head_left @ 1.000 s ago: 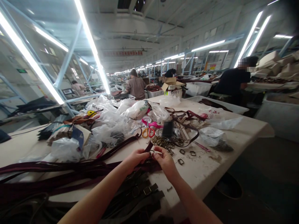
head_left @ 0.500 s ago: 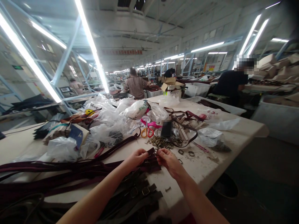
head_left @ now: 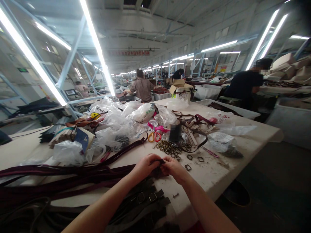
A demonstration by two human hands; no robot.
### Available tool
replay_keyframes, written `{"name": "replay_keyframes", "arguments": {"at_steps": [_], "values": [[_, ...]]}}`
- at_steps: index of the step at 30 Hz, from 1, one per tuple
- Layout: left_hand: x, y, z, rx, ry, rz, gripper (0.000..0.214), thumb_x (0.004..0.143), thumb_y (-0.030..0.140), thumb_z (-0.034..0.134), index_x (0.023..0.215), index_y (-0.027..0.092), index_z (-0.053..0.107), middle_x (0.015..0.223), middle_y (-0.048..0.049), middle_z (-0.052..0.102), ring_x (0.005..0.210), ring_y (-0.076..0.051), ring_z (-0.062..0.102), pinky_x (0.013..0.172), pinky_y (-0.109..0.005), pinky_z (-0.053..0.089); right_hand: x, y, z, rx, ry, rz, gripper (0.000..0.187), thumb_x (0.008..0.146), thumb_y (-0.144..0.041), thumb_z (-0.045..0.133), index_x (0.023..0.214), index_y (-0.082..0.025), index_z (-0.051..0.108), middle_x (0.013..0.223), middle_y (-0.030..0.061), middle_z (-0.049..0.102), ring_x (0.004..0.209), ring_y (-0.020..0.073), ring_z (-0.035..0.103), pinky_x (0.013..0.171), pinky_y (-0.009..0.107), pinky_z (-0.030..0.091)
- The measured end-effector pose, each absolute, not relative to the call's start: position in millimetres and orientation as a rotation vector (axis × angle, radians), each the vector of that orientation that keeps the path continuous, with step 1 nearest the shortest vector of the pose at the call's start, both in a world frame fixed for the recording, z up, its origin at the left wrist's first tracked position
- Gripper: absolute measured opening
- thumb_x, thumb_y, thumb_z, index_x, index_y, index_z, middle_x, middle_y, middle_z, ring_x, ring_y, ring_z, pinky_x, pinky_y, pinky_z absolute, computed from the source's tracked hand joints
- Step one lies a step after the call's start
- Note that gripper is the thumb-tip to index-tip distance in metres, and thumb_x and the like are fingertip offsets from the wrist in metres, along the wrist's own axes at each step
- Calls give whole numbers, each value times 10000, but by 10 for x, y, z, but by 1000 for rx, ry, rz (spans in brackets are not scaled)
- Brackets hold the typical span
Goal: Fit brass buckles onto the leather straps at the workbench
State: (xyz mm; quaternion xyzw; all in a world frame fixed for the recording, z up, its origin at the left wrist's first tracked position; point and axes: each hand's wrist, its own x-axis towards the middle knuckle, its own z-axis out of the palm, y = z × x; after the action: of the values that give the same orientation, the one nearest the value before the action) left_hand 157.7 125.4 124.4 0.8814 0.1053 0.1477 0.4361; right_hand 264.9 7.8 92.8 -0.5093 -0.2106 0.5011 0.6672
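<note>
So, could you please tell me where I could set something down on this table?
Bare tabletop shows right of the loose metal buckles and left of the plastic bags. It is crowded around the orange-handled scissors and beneath the left hand and right hand.

DRAFT on carton (head_left: pixel 182 95), maybe HANK on bag (head_left: pixel 98 111)

We've got the hands closing in at lower centre of the frame: our left hand (head_left: pixel 145 167) and right hand (head_left: pixel 175 170) have come together, fingers (head_left: pixel 158 160) pinched in around the strap end (head_left: pixel 161 160). Half a second ago they stood apart, with the wine-red end showing between them; now only a small dark tip shows and the rest is hidden by the hands. Upper centre, the co-worker in the brown jacket (head_left: pixel 142 90) now has an arm stretched out to the left.
</note>
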Motion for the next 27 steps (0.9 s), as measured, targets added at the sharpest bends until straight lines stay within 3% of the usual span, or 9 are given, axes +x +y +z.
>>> {"name": "replay_keyframes", "arguments": {"at_steps": [3, 8, 17, 21, 27], "values": [[1585, 1257, 1252, 2149, 259, 480, 133, 748, 273, 533, 780, 161, 596, 853, -33, 561, 797, -145, 517, 734, -255, 412, 2664, 108, 902, -1157, -491, 1121, 419, 571, -481, 698, 717, -162, 469, 552, -34, 539, 449, 66, 446, 451, 188, 316], [1568, 1285, 1277, 1929, 348, 317, 226, 775, 372, 478, 791, 149, 510, 653, 23, 507, 583, -95, 451, 560, -212, 378, 2632, 201, 868, -1211, -508, 1096, 371, 578, -445, 682, 673, -166, 457, 521, -47, 501, 452, 63, 423, 447, 184, 290], [1514, 1379, 1213, 2468, 740, 563, 97, 731, 276, 493, 747, 182, 511, 682, 17, 559, 623, -120, 483, 581, -232, 338, 2524, 414, 767, -1127, -405, 1114, 257, 580, -299, 685, 682, -152, 500, 630, -10, 544, 582, 86, 517, 543, 195, 405], [1520, 1368, 1222, 2518, 810, 547, 146, 742, 328, 486, 710, 186, 484, 649, 16, 532, 589, -120, 461, 541, -229, 313, 2520, 434, 764, -1146, -394, 1096, 222, 592, -274, 676, 656, -162, 496, 639, -6, 553, 610, 99, 535, 575, 211, 431], [1520, 1385, 1199, 2650, 724, 433, 75, 711, 258, 505, 708, 182, 505, 630, 18, 517, 578, -124, 449, 515, -232, 284, 2494, 448, 693, -1259, -474, 943, 239, 591, -313, 674, 626, -162, 492, 582, -28, 530, 555, 110, 512, 547, 232, 422]]}}
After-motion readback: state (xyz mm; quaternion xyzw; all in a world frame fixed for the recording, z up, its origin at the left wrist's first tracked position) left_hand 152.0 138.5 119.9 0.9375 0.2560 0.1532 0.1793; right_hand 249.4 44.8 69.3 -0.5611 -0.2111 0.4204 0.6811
